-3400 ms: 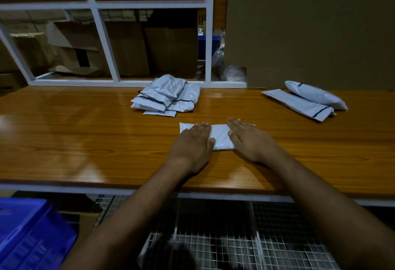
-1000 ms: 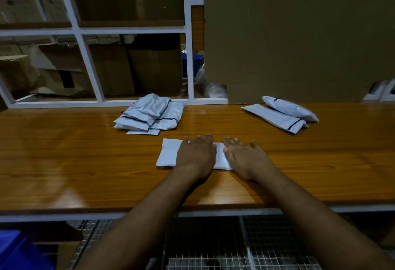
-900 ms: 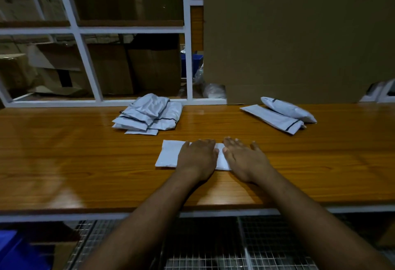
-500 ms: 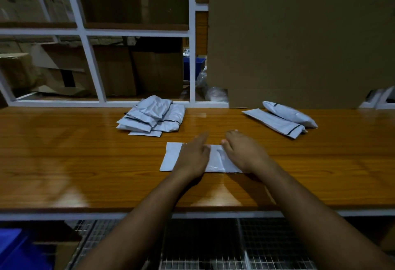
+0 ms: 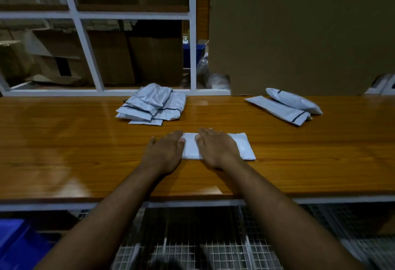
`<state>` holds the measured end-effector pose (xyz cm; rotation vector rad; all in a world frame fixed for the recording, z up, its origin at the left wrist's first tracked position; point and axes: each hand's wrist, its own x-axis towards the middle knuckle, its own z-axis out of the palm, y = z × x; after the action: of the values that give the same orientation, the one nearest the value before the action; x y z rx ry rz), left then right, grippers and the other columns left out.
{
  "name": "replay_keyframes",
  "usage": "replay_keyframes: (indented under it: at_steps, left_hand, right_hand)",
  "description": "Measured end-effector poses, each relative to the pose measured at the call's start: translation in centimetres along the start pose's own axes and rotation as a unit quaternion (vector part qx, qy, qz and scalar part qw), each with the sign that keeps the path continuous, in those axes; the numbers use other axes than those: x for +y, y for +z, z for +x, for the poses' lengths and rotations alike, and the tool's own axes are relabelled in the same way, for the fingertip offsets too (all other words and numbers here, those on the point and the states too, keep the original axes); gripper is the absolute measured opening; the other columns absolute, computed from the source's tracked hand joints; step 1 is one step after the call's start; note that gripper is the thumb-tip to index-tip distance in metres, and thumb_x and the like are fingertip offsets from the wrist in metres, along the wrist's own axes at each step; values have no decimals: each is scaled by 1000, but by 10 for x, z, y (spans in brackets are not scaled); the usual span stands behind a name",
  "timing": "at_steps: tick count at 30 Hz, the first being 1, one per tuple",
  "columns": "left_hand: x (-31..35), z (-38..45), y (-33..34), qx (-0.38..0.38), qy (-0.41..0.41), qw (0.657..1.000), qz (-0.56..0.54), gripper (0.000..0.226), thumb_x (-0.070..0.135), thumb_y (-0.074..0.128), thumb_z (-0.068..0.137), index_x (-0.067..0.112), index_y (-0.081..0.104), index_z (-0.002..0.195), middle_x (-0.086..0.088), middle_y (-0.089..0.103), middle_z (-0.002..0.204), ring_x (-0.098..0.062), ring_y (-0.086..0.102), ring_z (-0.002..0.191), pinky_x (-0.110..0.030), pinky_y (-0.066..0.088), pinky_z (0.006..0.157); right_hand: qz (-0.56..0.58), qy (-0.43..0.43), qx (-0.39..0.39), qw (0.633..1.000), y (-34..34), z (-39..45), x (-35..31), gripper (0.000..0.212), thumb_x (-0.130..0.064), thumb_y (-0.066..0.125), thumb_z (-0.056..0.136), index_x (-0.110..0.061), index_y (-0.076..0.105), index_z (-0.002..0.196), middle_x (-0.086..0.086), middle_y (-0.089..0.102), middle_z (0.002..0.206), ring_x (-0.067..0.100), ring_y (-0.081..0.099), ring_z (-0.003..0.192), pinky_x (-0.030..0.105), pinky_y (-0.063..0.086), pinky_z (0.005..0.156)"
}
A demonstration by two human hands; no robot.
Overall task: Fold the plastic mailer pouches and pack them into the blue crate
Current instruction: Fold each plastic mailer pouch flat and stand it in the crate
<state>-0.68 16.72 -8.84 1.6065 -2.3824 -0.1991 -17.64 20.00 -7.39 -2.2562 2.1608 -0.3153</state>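
head view, your left hand: your left hand (image 5: 164,152) lies flat, palm down, fingers straight and together, on the left end of the mailer pouch; it curls round nothing.
head view, your right hand: your right hand (image 5: 218,149) is flat too, fingers straight, pressing the middle of the same pouch just beside your left hand.
head view, pouch under your hands: the white mailer pouch (image 5: 243,147) lies flat on the wooden table (image 5: 64,141), near the front edge, its right end bare past your right hand.
head view, pile: a loose pile of pouches (image 5: 152,105) sits behind your hands, toward the table's back edge.
head view, right side: two more pouches (image 5: 286,106) lie at the back right, one resting partly on the other.
head view, crate: the blue crate (image 5: 17,246) shows at the lower left, below the table; you cannot tell what is in it.
head view, backdrop: a white shelf frame (image 5: 85,41) with cardboard boxes stands behind the table.
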Motion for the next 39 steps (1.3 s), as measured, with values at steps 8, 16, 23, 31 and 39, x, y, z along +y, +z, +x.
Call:
replay_keyframes:
  at_steps: [8, 16, 23, 31, 39]
  left_hand:
    - [-4, 0, -6, -43, 0, 999, 30, 59, 50, 11, 106, 27, 16, 161, 5, 18, 167, -12, 15, 153, -53, 0, 124]
    - [-4, -2, -10, -62, 3, 997, 49, 59, 50, 10, 107, 26, 13, 161, 6, 15, 168, -11, 12, 154, -50, -3, 124]
    - [-17, -3, -13, -65, 19, 995, 68, 67, 56, 10, 104, 22, 5, 162, 3, 4, 169, -15, 0, 155, -49, 0, 125]
    - [-29, -45, -26, -54, 169, 984, -3, 69, 69, 26, 99, 37, 17, 159, 10, 20, 166, -11, 19, 151, -35, 19, 121]
    - [-55, -95, -26, 11, 240, 967, 81, 92, 79, 50, 85, 37, 15, 159, 11, 29, 162, -17, 34, 141, -38, 38, 108]
  right_hand:
    - [51, 16, -50, 997, -16, -16, 43, 55, -41, 14, 110, -18, 18, 160, -2, 17, 166, 14, 13, 153, 32, 9, 122]
    - [30, 55, -119, 991, -17, -24, 89, 56, -46, 2, 107, -29, -3, 160, -11, -5, 167, 7, -5, 153, 48, -8, 123]
    - [-28, 88, -110, 990, -20, -27, 104, 57, -47, 4, 106, -29, -2, 160, -10, -5, 167, 13, -6, 154, 57, -2, 122]
    - [-56, -30, 70, 996, -16, -48, 97, 49, -37, 33, 107, -32, 29, 155, -2, 37, 159, 19, 35, 145, 44, 35, 110]
    - [76, -84, 69, 991, -22, -78, 78, 27, -51, 39, 104, -46, 52, 128, -12, 70, 110, 10, 63, 87, 35, 52, 74]
